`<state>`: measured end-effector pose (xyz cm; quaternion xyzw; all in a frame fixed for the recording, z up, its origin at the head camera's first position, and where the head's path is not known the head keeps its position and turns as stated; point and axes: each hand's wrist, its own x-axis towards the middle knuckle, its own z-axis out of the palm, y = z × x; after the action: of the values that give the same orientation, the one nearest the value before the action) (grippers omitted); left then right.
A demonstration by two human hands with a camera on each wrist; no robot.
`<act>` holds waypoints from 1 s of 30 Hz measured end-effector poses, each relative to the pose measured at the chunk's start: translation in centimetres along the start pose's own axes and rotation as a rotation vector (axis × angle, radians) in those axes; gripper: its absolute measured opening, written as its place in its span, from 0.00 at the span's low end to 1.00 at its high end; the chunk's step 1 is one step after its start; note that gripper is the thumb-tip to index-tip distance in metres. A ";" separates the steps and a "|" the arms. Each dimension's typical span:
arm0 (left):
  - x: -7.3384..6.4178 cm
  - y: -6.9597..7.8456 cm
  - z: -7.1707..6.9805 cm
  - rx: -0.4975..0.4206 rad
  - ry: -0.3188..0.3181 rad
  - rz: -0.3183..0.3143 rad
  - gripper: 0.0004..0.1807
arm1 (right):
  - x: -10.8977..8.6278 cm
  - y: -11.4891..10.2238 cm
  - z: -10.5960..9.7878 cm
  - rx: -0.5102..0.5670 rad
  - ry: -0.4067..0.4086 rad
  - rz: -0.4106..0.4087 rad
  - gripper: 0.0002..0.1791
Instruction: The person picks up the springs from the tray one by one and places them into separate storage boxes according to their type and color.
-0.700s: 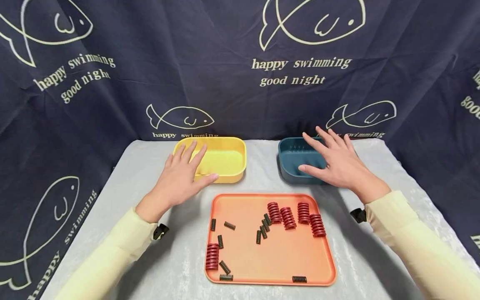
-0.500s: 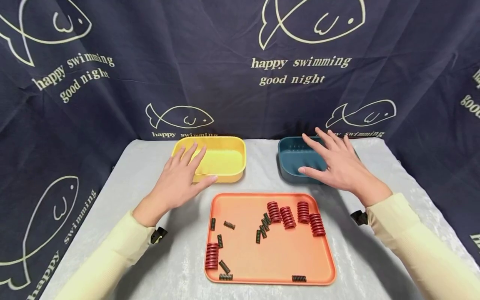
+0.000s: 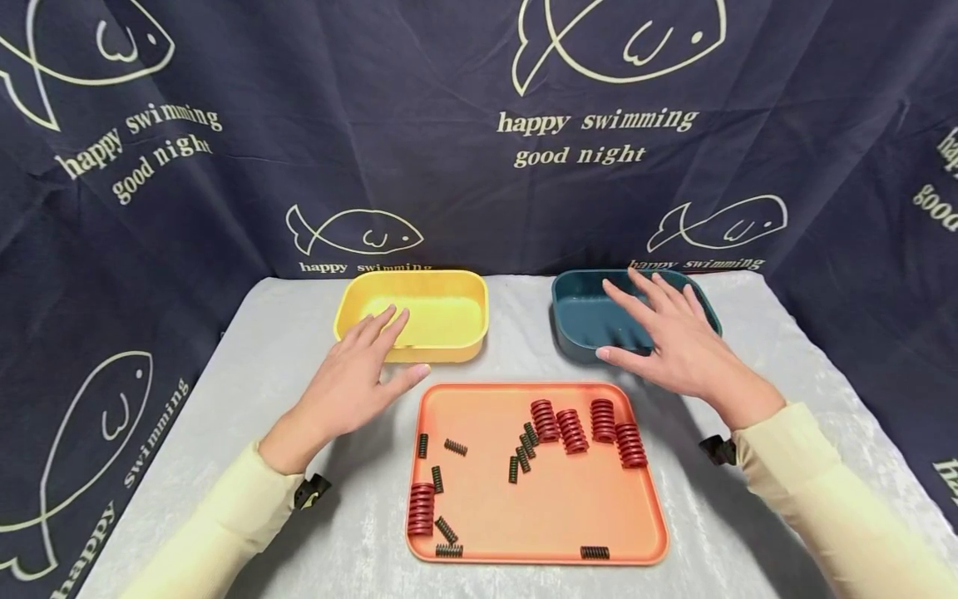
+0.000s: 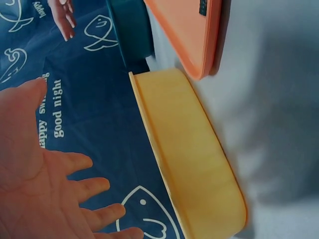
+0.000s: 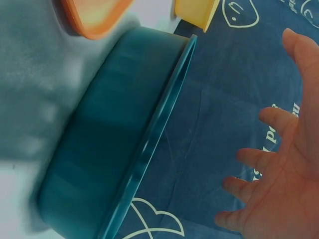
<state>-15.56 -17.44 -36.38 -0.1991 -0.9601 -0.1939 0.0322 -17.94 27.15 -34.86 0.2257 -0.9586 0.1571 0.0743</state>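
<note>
The head view takes in the widest stretch: a navy cloth (image 3: 456, 91) printed with fish and lettering, and below it a pale cloth (image 3: 520, 333) on the table. On that lies an orange tray (image 3: 554, 516); taking its middle as the dial, a yellow bin (image 3: 434, 355) stands near eleven o'clock and a blue bin (image 3: 587, 343) near one. From above, the yellow bin shows its bare floor, while the right hand (image 3: 677, 345) covers part of the blue bin. The wrist views give instead the bins' outer walls and both palms (the head view has only the backs). The left hand (image 3: 348, 383) hovers by the yellow bin's seven o'clock corner, the right hand by the blue bin's five o'clock side; each has its fingers spread wide, thumb out, holding nothing, with a gap to its bin in the wrist views.

All the springs lie in the orange tray. Four red springs (image 3: 572, 431) run from twelve to past two, and a fifth rests along the edge between eight and nine. Of ten dark springs (image 3: 523, 459), four trail from twelve toward the centre, five scatter between eight and ten, and one lies near five.
</note>
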 end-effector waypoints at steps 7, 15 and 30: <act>-0.8 -0.2 0.4 -0.081 0.019 -0.007 0.49 | -0.8 -0.4 0.4 0.018 -0.019 0.008 0.51; -1.8 -0.3 1.1 -0.159 -0.005 -0.038 0.47 | -1.7 -0.9 0.8 0.055 -0.030 0.009 0.51; -2.4 -0.3 1.9 -0.183 -0.033 -0.055 0.47 | -3.6 -1.0 1.6 0.097 -0.015 0.003 0.51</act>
<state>-13.49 -17.88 -38.57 -0.1782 -0.9439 -0.2781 -0.0072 -14.43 27.19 -36.85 0.2286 -0.9508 0.2016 0.0557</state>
